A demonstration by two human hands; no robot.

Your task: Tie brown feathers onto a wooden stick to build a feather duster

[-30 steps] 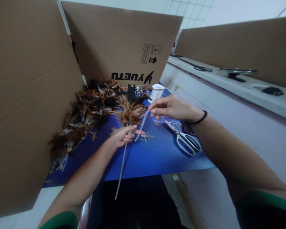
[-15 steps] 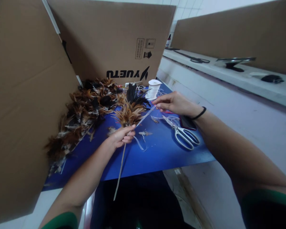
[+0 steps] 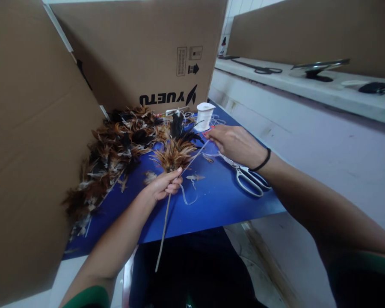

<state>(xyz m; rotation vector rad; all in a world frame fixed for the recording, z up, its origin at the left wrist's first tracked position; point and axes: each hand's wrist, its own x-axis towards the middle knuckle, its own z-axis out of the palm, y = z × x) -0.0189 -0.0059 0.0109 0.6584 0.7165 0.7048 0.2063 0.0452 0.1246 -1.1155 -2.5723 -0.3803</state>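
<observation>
Feather bundle [image 3: 175,154] and its thin stick [image 3: 163,233] are clasped in the left hand [image 3: 165,185] over the blue table [image 3: 218,207]; the right hand [image 3: 235,144] pinches a taut ribbon [image 3: 195,156]. Binding seems underway; winding on probably calls for steady tension.

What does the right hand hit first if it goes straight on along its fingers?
Probably the black feathers on the bunch in the left hand. Depth is unclear, so the right hand might pass behind or over them.
</observation>
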